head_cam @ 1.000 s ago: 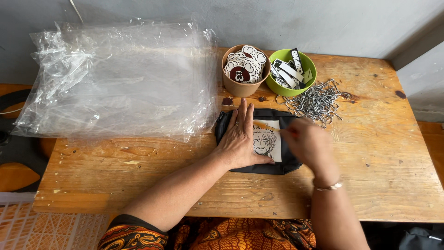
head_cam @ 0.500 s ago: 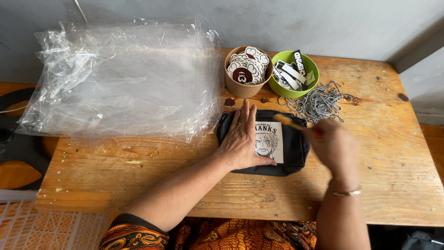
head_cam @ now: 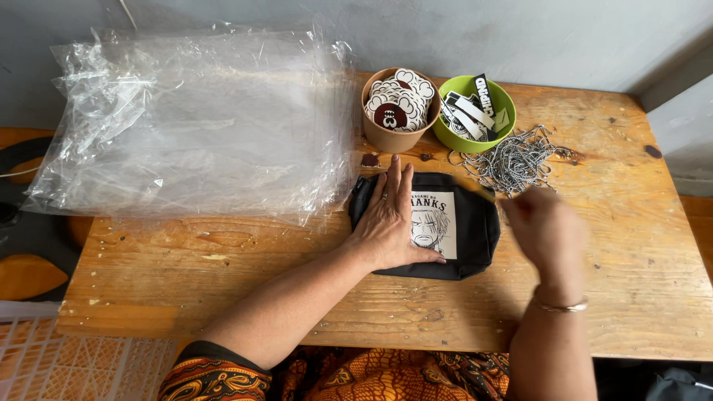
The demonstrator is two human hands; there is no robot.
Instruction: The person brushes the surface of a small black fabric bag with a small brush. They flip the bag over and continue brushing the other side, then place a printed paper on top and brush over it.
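A small black pouch point(head_cam: 475, 226) with a white printed face patch lies flat on the wooden table point(head_cam: 245, 275). My left hand point(head_cam: 390, 219) rests flat on the pouch's left half, fingers spread, pressing it down. My right hand point(head_cam: 546, 230) hovers just right of the pouch, blurred, fingers loosely curled; I cannot see anything in it. A pile of metal ball chains point(head_cam: 516, 160) lies just beyond the right hand.
A big stack of clear plastic bags point(head_cam: 197, 122) covers the table's left half. A brown bowl point(head_cam: 386, 137) of round stickers and a green bowl point(head_cam: 483, 141) of black-and-white stickers stand behind the pouch. A white plastic crate point(head_cam: 67, 356) sits at lower left.
My right hand has drawn off the pouch to the right, uncovering the printed patch. My left hand has stayed pressed on the pouch.
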